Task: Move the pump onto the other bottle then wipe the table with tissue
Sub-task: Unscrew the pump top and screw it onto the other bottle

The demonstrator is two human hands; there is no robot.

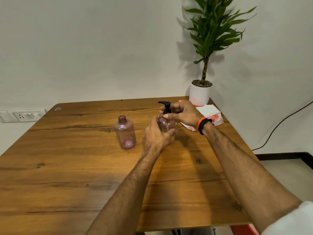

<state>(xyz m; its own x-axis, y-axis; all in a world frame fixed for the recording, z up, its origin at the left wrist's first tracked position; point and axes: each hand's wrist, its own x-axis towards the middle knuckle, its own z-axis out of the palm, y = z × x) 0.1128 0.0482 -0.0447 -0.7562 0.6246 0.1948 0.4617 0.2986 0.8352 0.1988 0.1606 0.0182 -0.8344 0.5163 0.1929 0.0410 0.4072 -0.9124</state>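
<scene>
At frame centre, the left hand [156, 133] wraps the pump bottle [166, 125]; the right hand [182, 113] pinches its black pump [166, 106]. The open bottle [125, 133] stands apart at its left on bare tabletop [67, 167], while the tissue pack [209, 114] lies near the upper-right edge.

The brown grained wooden tabletop [67, 167] had a soft sheen. The open clear pink plastic bottle [125, 133] looked glossy; the black plastic pump [165, 106] matt.

Both hands [156, 133] [182, 112] forward, fingers curled

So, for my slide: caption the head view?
Left hand steadies a bottle while right hand grips its black pump; open bottle waits alongside.
</scene>
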